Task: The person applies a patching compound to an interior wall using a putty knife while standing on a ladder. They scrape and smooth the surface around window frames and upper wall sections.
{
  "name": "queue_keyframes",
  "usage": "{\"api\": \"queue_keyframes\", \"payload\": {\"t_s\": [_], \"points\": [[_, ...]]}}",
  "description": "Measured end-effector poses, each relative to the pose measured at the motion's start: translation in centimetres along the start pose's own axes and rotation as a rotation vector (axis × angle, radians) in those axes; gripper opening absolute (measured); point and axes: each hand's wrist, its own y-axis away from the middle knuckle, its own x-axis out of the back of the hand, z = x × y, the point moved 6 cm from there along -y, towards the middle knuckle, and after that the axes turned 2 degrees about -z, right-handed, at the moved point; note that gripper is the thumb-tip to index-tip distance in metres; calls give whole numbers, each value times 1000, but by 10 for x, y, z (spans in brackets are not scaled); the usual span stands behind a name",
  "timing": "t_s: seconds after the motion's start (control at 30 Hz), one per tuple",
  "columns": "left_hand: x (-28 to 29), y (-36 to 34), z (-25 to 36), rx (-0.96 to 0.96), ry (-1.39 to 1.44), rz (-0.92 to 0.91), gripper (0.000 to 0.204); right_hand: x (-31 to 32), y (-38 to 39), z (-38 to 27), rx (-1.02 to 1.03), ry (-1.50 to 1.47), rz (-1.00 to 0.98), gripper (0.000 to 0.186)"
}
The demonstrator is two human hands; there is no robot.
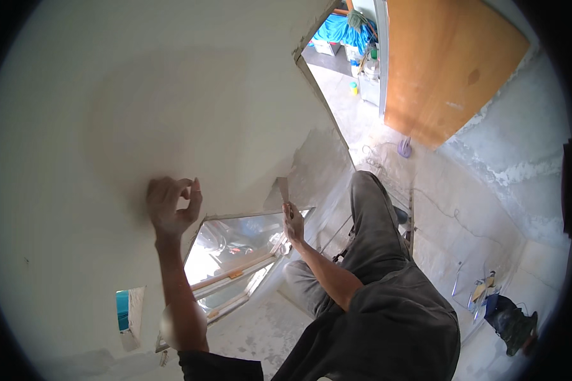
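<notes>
My left hand (175, 204) is against the pale plastered surface (95, 127), fingers curled and thumb close to the index fingertip; whatever it may pinch is too small to make out. My right hand (292, 222) grips a putty knife (283, 189), its flat blade at a greyer, rough patch (318, 168) of the plaster, above a window (229, 247) with pale frame strips. My legs (378, 216) in dark trousers are bent below me to the right of that hand.
An orange wooden door (451, 63) stands by a doorway with buckets and blue sheeting (337, 28) beyond. A purple cloth or bag (404, 147) lies on the floor (464, 209). A black bag (508, 317) and tools (480, 292) are at lower right. A small opening (126, 311) is at lower left.
</notes>
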Motion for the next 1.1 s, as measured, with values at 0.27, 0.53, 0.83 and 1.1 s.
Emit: {"api": "queue_keyframes", "payload": {"t_s": [0.27, 0.53, 0.83, 1.1], "points": [[-107, 54, 63, 388, 434, -217, 12, 35, -35, 52, 71, -54, 237, 35], [-234, 207, 106, 1093, 986, -742, 52, 47, 2, -34, 21, 221, -90, 36], [-272, 187, 170, 1527, 1300, -94, 64, 89, -2, -85, 188, 88, -349, 28], [-250, 186, 220, 1470, 1544, -120, 25, 222, 15, -105, 201, -40, -608, 24]]}}
